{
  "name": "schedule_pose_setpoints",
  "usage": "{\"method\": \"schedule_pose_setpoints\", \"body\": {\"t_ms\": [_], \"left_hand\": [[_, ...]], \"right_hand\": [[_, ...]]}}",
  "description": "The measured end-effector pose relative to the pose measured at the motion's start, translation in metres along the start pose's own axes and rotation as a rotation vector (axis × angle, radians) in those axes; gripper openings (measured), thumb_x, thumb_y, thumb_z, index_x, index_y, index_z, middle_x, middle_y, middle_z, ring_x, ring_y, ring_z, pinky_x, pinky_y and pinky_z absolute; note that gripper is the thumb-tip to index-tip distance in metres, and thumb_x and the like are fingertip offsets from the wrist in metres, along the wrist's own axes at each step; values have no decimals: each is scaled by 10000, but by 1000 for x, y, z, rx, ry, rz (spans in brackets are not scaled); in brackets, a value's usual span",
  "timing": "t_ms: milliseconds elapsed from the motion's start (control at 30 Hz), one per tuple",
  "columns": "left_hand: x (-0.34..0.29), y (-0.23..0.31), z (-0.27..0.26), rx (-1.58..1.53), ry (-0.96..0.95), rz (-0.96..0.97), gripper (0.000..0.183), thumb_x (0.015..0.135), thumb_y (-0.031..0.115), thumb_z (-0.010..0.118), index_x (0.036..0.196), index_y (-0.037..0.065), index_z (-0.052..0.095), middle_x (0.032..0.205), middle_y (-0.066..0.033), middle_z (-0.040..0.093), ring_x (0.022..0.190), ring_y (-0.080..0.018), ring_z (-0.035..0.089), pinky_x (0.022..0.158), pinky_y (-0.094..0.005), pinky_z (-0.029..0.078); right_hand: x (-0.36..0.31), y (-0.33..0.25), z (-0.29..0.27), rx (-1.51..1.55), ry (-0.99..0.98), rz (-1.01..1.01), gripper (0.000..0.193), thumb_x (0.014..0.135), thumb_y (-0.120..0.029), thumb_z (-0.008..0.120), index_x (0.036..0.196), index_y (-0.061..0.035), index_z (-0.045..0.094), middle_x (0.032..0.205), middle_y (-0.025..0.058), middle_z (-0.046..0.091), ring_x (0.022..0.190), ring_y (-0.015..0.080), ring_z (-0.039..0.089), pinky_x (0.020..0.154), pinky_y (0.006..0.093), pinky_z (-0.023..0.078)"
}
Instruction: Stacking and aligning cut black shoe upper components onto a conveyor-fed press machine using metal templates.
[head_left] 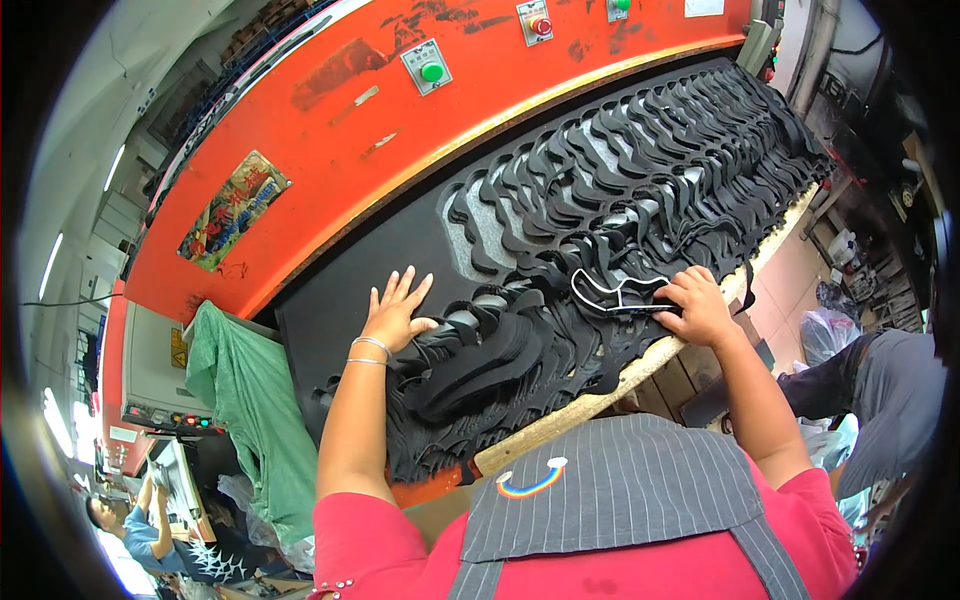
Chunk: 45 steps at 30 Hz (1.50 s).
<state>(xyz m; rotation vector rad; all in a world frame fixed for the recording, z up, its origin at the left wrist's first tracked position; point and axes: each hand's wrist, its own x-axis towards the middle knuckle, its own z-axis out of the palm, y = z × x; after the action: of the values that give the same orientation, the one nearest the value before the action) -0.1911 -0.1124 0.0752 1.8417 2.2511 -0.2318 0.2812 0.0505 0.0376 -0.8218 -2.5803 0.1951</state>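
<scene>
While the left hand [397, 315] is splayed over black sheet [340, 298], the right hand [697, 305] pinches a white-edged frame [619, 297]. Open room's far left, wooden edge [560, 418] near.

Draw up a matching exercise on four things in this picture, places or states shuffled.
1. bare left hand
2. thin, white-edged curved frame
3. draped green cloth
4. round red push-button

A. on the orange painted machine front
B. spread open
C. in the bare right hand's grip
D. at the picture's lower left

Pairs: 1-B; 2-C; 3-D; 4-A.
</scene>
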Motion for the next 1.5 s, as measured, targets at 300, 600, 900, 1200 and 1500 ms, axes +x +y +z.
{"method": "schedule_pose_setpoints", "body": {"t_ms": [300, 600, 900, 1200, 1500], "left_hand": [[-2, 7, 5, 41, 62, -13, 815, 826, 519, 626, 1514, 325, 232, 1604, -74, 128, 1472, -325, 105, 1147, -573, 153], [-1, 17, -17, -85, 41, 111, 760, 769, 315, 696, 1457, 215, 390, 1564, -93, 257, 1455, -303, 194, 1161, -538, 140], [33, 62, -31, 49, 18, 220, 652, 685, 299, 794, 1281, 150, 575, 1524, -62, 338, 1448, -289, 212, 1156, -546, 188], [43, 59, -21, -49, 57, 309, 565, 714, 254, 779, 1223, 87, 601, 1346, -47, 523, 1408, -242, 311, 1127, -545, 278], [54, 79, -34, -77, 50, 295, 639, 612, 136, 818, 1212, 188, 606, 1277, -39, 570, 1382, -274, 358, 1129, -546, 273]], "right_hand": [[1, 4, -1, -2, 11, -6, 298, 681, -324, 744, 885, -117, 676, 853, 59, 564, 897, 245, 543, 917, 384, 395], [-2, 3, -5, -4, -30, 19, 297, 685, -322, 742, 900, -126, 681, 866, 51, 576, 917, 240, 542, 937, 386, 385], [-2, 1, 1, -6, -32, 21, 301, 693, -346, 744, 901, -134, 692, 860, 42, 583, 933, 234, 544, 952, 378, 380], [2, 11, -6, -17, -9, -6, 292, 690, -348, 745, 887, -138, 691, 836, 43, 576, 919, 238, 546, 929, 384, 391], [-1, 38, 8, 29, -11, -11, 337, 723, -391, 706, 961, -153, 691, 891, 65, 581, 967, 270, 539, 932, 428, 390]]}}
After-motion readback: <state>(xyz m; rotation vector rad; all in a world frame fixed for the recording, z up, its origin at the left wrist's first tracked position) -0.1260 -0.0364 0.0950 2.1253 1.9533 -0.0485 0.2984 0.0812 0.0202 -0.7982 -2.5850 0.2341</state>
